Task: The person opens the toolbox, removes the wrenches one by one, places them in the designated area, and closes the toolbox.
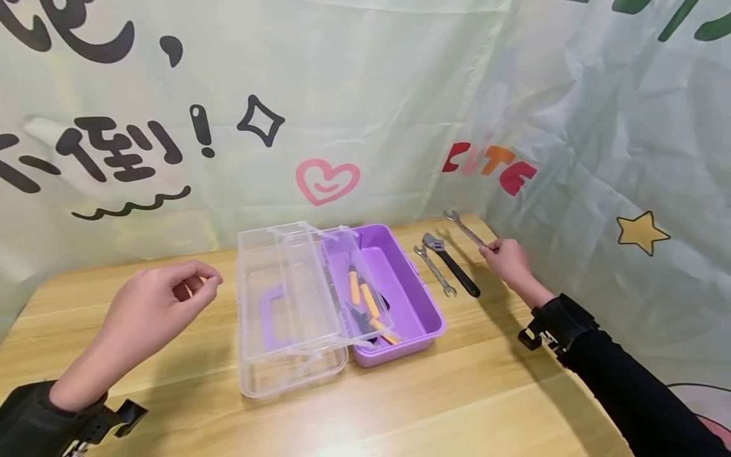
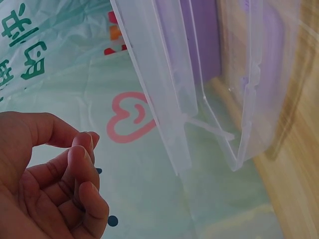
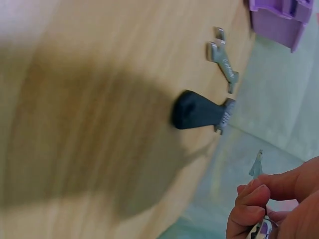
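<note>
My right hand (image 1: 508,261) pinches a silver open-end wrench (image 1: 465,230) near one end, raised over the right side of the table. In the right wrist view, the wrench (image 3: 256,165) sticks out past the fingertips. Left of that hand lie a black-handled adjustable wrench (image 1: 454,266) and a second silver open-end wrench (image 1: 435,271). My left hand (image 1: 151,311) hovers left of the toolbox, fingers loosely curled and holding nothing. The purple toolbox (image 1: 408,289) stands with its clear lid (image 1: 291,374) swung to the left. Orange-handled tools (image 1: 370,301) lie inside, partly seen through a clear tray (image 1: 311,285).
The wooden table (image 1: 434,406) ends against a pale printed cloth (image 1: 394,95) at the back and right. A purple carry handle (image 1: 265,320) shows through the lid. Each wrist wears a black strap with a small camera mount (image 1: 531,336).
</note>
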The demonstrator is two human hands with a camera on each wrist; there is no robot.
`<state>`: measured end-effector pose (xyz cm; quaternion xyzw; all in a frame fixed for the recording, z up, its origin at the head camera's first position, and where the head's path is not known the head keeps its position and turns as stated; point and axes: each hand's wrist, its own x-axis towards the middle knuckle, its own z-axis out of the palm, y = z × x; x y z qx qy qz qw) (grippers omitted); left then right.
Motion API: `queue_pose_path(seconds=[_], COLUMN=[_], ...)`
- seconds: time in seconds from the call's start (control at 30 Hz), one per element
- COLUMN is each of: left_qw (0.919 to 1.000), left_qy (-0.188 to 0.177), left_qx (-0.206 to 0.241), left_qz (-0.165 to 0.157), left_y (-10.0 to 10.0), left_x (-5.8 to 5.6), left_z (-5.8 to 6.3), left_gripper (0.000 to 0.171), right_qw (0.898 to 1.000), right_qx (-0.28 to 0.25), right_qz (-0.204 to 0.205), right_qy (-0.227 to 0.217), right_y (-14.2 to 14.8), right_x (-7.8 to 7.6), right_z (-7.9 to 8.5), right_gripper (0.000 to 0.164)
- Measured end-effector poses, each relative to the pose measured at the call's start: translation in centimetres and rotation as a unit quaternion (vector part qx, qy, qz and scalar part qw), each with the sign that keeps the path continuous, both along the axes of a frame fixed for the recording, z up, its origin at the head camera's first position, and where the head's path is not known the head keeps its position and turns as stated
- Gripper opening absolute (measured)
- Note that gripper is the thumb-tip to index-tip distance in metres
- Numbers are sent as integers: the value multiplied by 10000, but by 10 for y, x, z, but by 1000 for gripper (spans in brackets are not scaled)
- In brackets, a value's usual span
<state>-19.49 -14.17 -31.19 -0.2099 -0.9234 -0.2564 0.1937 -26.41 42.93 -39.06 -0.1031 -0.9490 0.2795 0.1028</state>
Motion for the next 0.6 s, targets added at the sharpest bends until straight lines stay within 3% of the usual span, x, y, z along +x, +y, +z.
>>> queue_pose_path(seconds=[0.6], left_qw=[9999], left_qy=[-79], left_qx=[-34], left_qz=[60], left_y=[-4], left_x=[-2], left_z=[-3], left_gripper=[14], right_qw=[9992], right_qx=[284], right_qz=[33], right_qy=[-272], right_y=[-3], right_x=[-9], right_z=[-25], right_gripper=[26])
